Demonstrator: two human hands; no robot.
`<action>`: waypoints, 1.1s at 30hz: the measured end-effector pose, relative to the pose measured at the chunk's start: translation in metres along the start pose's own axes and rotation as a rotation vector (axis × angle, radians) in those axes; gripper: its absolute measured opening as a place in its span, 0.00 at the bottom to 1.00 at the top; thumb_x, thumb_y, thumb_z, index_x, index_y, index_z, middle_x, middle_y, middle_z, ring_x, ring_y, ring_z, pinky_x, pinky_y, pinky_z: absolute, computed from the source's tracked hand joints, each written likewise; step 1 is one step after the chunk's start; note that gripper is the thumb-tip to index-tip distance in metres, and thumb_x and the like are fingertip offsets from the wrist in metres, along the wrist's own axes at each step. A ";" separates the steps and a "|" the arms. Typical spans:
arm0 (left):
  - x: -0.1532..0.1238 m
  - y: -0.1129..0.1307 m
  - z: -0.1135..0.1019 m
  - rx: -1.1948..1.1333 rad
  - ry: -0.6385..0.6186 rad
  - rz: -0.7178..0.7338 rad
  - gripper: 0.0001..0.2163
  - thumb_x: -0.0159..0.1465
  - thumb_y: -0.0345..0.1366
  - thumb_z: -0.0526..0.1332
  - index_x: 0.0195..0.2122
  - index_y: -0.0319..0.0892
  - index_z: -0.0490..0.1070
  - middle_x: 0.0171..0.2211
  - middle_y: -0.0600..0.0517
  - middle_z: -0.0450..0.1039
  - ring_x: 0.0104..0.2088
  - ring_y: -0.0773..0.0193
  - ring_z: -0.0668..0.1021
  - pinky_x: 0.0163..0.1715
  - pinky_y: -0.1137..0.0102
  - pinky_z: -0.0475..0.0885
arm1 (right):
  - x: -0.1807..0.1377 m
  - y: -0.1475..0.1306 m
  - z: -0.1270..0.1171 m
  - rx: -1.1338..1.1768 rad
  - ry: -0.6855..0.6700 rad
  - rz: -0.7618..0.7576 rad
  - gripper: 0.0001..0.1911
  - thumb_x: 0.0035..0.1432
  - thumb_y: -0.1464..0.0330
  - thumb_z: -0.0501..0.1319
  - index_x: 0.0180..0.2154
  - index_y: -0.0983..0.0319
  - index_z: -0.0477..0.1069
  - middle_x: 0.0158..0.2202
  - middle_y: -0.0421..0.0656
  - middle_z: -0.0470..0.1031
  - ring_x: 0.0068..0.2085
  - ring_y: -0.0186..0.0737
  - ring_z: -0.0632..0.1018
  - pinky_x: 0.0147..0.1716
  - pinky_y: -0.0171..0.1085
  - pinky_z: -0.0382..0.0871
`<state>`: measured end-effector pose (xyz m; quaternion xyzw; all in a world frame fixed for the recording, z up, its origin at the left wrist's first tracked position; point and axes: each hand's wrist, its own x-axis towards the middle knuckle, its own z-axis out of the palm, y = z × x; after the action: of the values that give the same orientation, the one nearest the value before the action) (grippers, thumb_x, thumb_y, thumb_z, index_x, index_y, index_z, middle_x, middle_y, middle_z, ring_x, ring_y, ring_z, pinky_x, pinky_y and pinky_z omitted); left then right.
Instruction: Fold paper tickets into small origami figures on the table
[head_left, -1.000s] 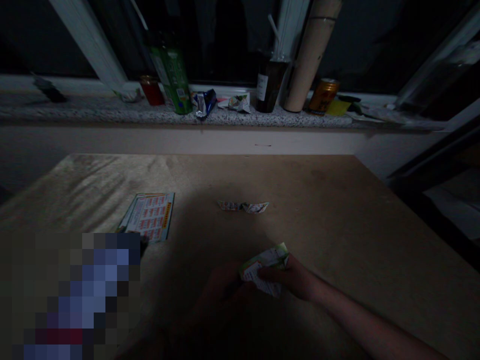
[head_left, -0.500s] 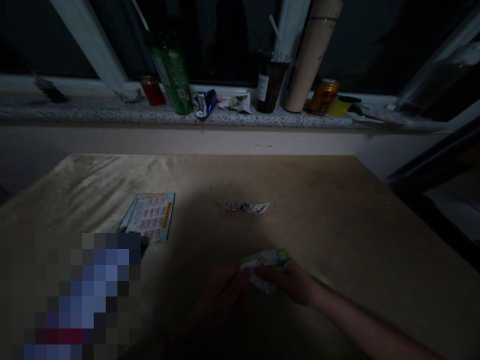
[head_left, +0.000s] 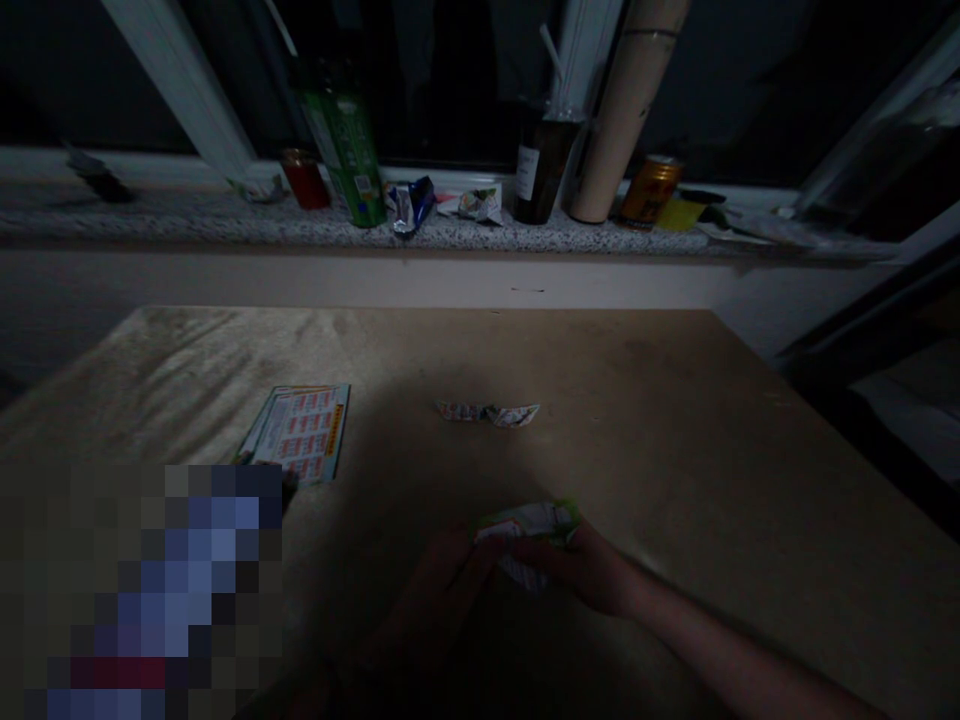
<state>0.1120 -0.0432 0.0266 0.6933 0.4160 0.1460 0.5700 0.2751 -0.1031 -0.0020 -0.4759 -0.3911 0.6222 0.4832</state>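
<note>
A small folded piece of printed paper (head_left: pixel 529 527) with a green edge is held low over the brown table (head_left: pixel 675 430), near its front edge. My right hand (head_left: pixel 592 570) pinches the paper's right side. My left hand (head_left: pixel 442 590), in deep shadow, closes its fingers on the paper's left side. Beyond the hands, a small folded paper shape (head_left: pixel 487 413) lies flat on the table. A stack of printed sheets (head_left: pixel 296 433) lies to the left.
A stone window ledge (head_left: pixel 187 225) behind the table carries a green bottle (head_left: pixel 341 145), a red jar (head_left: pixel 304 180), a dark bottle (head_left: pixel 536 170), a cardboard tube (head_left: pixel 619 110), a gold can (head_left: pixel 649 190) and wrappers (head_left: pixel 409 205). The lower left corner is a blurred patch.
The paper has sunk a little and turned flatter between my hands. My left hand has come up to grip its left side.
</note>
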 end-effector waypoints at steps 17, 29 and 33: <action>0.000 -0.007 -0.003 -0.086 -0.023 -0.190 0.23 0.55 0.61 0.53 0.23 0.43 0.63 0.21 0.57 0.61 0.24 0.65 0.65 0.24 0.74 0.61 | -0.001 -0.005 -0.002 -0.061 -0.092 -0.011 0.14 0.49 0.60 0.67 0.37 0.61 0.76 0.32 0.40 0.77 0.33 0.36 0.75 0.37 0.36 0.70; 0.003 0.002 -0.002 -0.045 0.022 -0.109 0.25 0.59 0.60 0.48 0.19 0.43 0.61 0.18 0.57 0.58 0.21 0.66 0.61 0.21 0.73 0.57 | -0.002 -0.005 -0.014 0.264 -0.042 0.010 0.25 0.38 0.64 0.73 0.41 0.60 0.73 0.33 0.40 0.77 0.34 0.36 0.76 0.33 0.32 0.68; 0.006 0.001 -0.003 -0.113 -0.034 -0.151 0.26 0.57 0.62 0.49 0.18 0.43 0.59 0.17 0.58 0.56 0.20 0.68 0.59 0.19 0.74 0.54 | -0.002 -0.011 -0.020 0.408 -0.049 0.077 0.18 0.39 0.64 0.72 0.34 0.63 0.75 0.29 0.39 0.75 0.26 0.30 0.72 0.24 0.27 0.62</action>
<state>0.1139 -0.0372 0.0267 0.6292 0.4484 0.1143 0.6245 0.2976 -0.1021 0.0040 -0.3675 -0.2502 0.7179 0.5356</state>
